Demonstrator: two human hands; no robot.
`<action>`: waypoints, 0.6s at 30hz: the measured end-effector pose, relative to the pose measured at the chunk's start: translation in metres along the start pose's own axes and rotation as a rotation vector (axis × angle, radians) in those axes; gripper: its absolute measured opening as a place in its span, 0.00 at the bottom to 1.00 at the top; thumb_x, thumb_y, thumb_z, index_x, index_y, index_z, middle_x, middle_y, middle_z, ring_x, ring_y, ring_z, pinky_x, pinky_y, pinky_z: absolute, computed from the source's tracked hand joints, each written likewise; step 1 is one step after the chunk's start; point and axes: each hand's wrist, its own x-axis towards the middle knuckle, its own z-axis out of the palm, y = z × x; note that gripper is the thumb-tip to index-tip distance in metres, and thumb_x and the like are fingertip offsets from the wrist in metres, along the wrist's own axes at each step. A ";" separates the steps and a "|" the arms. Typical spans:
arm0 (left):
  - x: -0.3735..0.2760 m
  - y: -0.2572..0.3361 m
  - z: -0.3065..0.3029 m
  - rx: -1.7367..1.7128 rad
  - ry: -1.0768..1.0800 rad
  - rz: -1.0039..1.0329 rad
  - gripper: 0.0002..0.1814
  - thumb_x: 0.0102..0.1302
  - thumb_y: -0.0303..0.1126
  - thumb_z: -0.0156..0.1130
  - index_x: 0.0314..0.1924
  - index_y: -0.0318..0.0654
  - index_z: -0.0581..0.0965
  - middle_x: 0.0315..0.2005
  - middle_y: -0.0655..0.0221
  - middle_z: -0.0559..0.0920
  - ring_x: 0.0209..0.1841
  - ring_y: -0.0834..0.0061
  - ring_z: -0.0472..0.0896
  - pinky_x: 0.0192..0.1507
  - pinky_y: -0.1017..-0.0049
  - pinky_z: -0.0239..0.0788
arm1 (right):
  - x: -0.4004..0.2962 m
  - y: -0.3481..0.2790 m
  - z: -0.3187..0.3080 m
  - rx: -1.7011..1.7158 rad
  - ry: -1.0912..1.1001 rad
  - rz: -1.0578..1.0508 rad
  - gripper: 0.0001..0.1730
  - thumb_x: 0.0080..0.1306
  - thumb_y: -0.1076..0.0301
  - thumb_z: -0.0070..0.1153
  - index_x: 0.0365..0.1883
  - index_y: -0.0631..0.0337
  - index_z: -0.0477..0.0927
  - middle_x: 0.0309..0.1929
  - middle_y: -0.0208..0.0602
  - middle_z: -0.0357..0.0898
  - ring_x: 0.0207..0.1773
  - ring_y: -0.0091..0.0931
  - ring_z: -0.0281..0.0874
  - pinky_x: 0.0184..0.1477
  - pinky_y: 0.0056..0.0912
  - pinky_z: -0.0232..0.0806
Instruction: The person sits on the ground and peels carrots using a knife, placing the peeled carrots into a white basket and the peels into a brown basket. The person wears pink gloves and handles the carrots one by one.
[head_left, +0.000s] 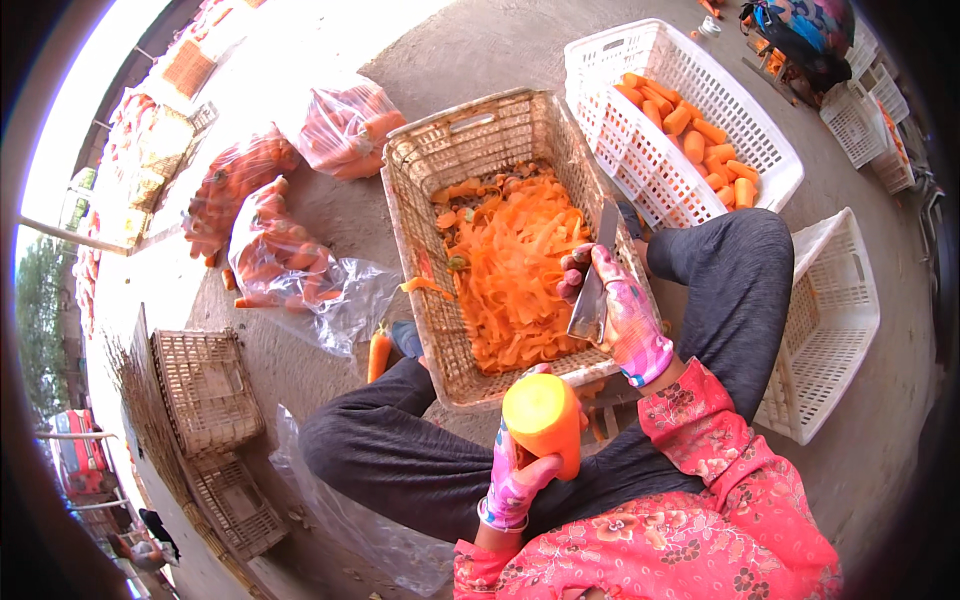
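Observation:
My left hand (517, 480), in a pink patterned glove, grips a thick peeled carrot (559, 442) whose cut end faces up. A metal blade tool (590, 311), which looks like a knife or peeler, is held in my gloved right hand (611, 300), over the right side of a dirty plastic crate (420, 262). Orange carrot peelings (517, 262) lie heaped inside that crate, between my legs. Beyond my right knee, peeled carrots (694, 142) rest in a white plastic crate (637, 161).
Clear plastic bags of carrots (281, 247) lie on the concrete floor at left, with a loose carrot (379, 352) near my foot. Brown crates (206, 390) and a twig broom (154, 420) stand lower left. A tilted white crate (825, 337) is at right; a person (806, 37) sits at upper right.

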 end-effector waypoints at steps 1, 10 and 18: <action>-0.002 0.005 0.003 0.067 0.079 0.011 0.47 0.48 0.38 0.73 0.66 0.35 0.59 0.43 0.60 0.77 0.42 0.64 0.79 0.46 0.65 0.71 | -0.003 -0.010 0.009 -0.092 -0.019 -0.057 0.16 0.75 0.57 0.45 0.45 0.63 0.74 0.38 0.35 0.77 0.38 0.23 0.77 0.44 0.29 0.74; 0.015 0.025 0.012 1.121 0.166 0.240 0.32 0.45 0.36 0.75 0.52 0.35 0.75 0.42 0.57 0.82 0.43 0.60 0.83 0.46 0.69 0.73 | -0.074 -0.063 0.070 -0.390 -0.296 -0.290 0.21 0.76 0.51 0.39 0.34 0.60 0.69 0.28 0.44 0.74 0.23 0.29 0.71 0.30 0.31 0.69; 0.019 0.029 0.022 1.176 -0.031 0.058 0.31 0.49 0.46 0.71 0.52 0.41 0.74 0.31 0.57 0.84 0.35 0.54 0.83 0.37 0.65 0.75 | -0.077 -0.065 0.063 -0.432 -0.583 0.020 0.22 0.76 0.53 0.42 0.34 0.67 0.71 0.29 0.48 0.80 0.33 0.33 0.80 0.37 0.33 0.72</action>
